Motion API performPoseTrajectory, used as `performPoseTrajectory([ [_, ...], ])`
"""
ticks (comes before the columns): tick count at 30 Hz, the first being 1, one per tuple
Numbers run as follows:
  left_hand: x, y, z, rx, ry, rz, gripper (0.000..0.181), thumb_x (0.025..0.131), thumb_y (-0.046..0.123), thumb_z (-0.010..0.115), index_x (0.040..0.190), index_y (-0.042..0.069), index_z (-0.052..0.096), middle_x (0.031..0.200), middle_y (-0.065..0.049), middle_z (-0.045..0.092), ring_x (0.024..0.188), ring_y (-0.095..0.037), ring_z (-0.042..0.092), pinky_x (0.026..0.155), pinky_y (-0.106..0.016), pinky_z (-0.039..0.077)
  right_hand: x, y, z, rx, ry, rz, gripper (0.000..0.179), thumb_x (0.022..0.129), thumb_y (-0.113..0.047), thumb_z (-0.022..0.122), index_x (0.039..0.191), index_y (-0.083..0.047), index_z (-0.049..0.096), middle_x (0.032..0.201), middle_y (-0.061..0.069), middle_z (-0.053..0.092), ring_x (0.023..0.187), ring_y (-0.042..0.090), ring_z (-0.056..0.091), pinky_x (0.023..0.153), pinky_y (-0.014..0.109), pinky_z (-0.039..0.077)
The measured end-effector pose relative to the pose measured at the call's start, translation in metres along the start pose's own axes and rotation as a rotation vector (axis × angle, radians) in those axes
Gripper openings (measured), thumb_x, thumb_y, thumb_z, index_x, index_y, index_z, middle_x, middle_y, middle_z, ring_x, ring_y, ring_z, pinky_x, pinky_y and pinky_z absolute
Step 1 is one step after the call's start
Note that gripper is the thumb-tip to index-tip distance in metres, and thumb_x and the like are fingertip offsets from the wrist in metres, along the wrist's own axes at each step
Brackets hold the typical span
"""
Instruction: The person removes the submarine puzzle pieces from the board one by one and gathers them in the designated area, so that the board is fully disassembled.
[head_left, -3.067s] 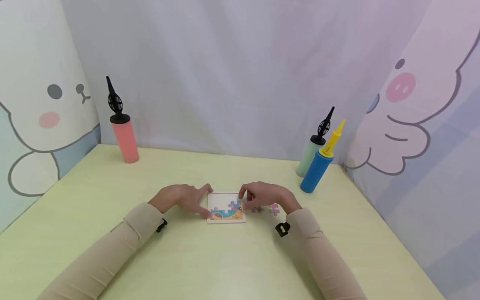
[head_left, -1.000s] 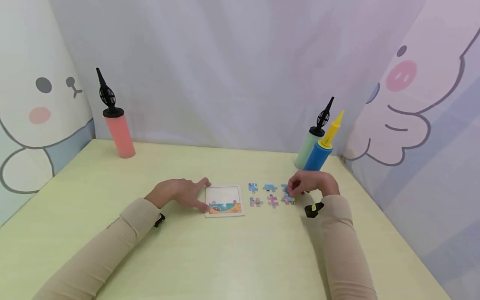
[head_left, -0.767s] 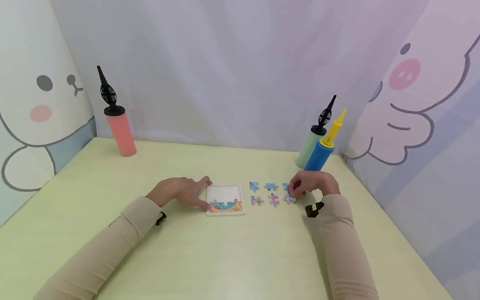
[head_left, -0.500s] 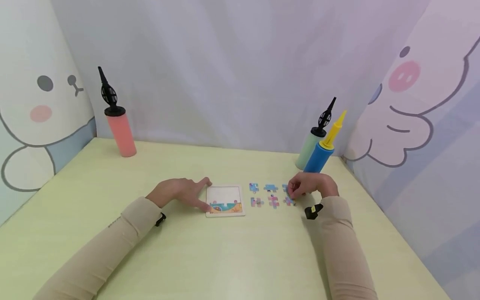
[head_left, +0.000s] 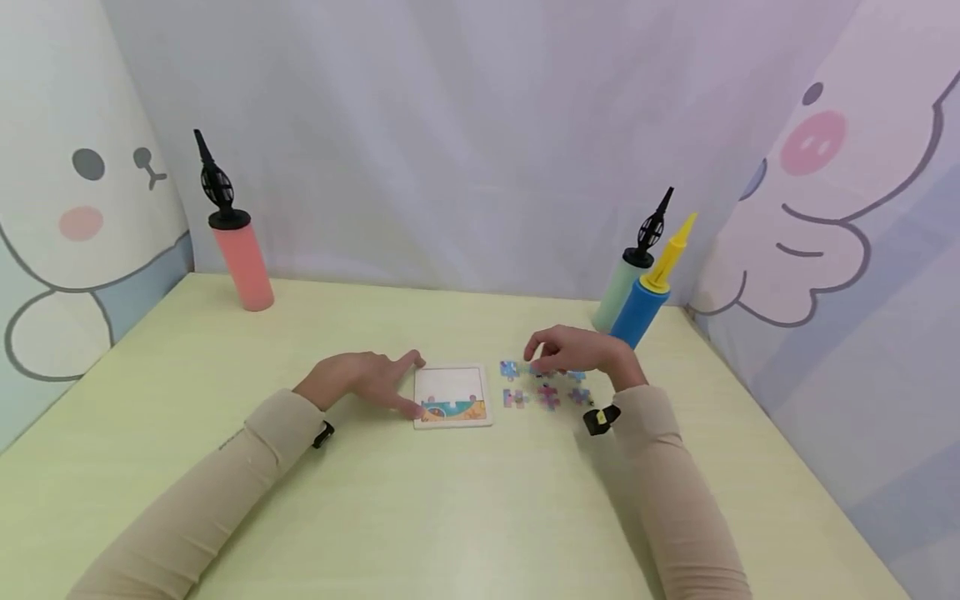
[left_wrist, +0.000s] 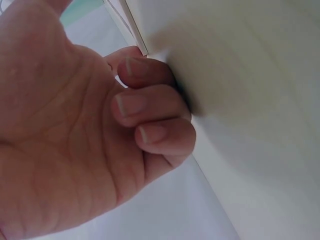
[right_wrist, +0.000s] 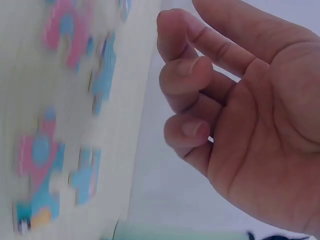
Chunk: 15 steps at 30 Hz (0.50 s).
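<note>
My left hand (head_left: 367, 379) rests at the left side of a square white puzzle tray (head_left: 452, 423). Its thumb lies on the lower left corner and its index finger touches the upper left one. A joined teal and orange strip of puzzle (head_left: 453, 411) fills the tray's bottom; the rest of the tray is bare white. Over loose jigsaw pieces hovers my right hand (head_left: 573, 348), fingers loosely bent and thumb apart, with nothing visible between them. Blue and pink pieces such as this one (right_wrist: 40, 150) lie below it. Part of the upper row is hidden beneath the hand.
The pieces lie in two short rows right of the tray, including a pink one (head_left: 549, 397). A pink hand pump (head_left: 246, 267) stands back left. Light green (head_left: 619, 292) and blue (head_left: 637, 312) pumps stand back right, behind my right hand.
About three seconds ago a pink and blue piece sat in the tray; now it is out. My right hand has lifted off the rightmost pieces and moved left. The left hand stays put.
</note>
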<state>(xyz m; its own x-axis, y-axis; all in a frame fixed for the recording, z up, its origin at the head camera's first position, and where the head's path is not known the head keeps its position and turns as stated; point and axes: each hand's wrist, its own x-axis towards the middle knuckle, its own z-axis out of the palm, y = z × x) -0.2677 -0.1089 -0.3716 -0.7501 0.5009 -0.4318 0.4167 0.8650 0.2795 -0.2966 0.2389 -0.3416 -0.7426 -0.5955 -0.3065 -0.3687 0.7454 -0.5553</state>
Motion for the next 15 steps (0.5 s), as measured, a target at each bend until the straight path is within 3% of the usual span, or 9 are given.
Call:
performPoseTrajectory([
  [4,-0.002,-0.003,0.000,0.020,-0.002,0.010,0.089,0.084,0.067,0.067,0.148,0.021,0.026,0.087,-0.006,0.060,0.079,-0.023,0.055,0.075,-0.040,0.042,0.013,-0.024,0.013,-0.011,-0.021,-0.040,0.027,0.101,-0.018,0.060,0.125,-0.005,0.060,0.091,0.006,0.065,0.079,0.030,0.060,0.074,0.038,0.050],
  [10,-0.001,-0.004,0.001,0.050,0.005,0.023,0.094,0.079,0.068,0.071,0.148,0.023,0.027,0.096,-0.008,0.062,0.085,-0.024,0.059,0.080,-0.045,0.046,0.031,-0.057,0.035,-0.025,-0.066,-0.168,0.033,0.100,-0.018,0.062,0.130,-0.006,0.057,0.091,0.004,0.065,0.081,0.027,0.061,0.075,0.031,0.050],
  [15,0.000,-0.004,0.001,0.048,0.000,0.006,0.095,0.077,0.071,0.070,0.148,0.025,0.027,0.100,-0.009,0.063,0.088,-0.023,0.060,0.081,-0.047,0.046,0.041,-0.074,0.054,-0.054,-0.113,-0.194,0.035,0.100,-0.018,0.063,0.133,-0.009,0.055,0.089,0.000,0.065,0.078,0.017,0.060,0.073,0.028,0.049],
])
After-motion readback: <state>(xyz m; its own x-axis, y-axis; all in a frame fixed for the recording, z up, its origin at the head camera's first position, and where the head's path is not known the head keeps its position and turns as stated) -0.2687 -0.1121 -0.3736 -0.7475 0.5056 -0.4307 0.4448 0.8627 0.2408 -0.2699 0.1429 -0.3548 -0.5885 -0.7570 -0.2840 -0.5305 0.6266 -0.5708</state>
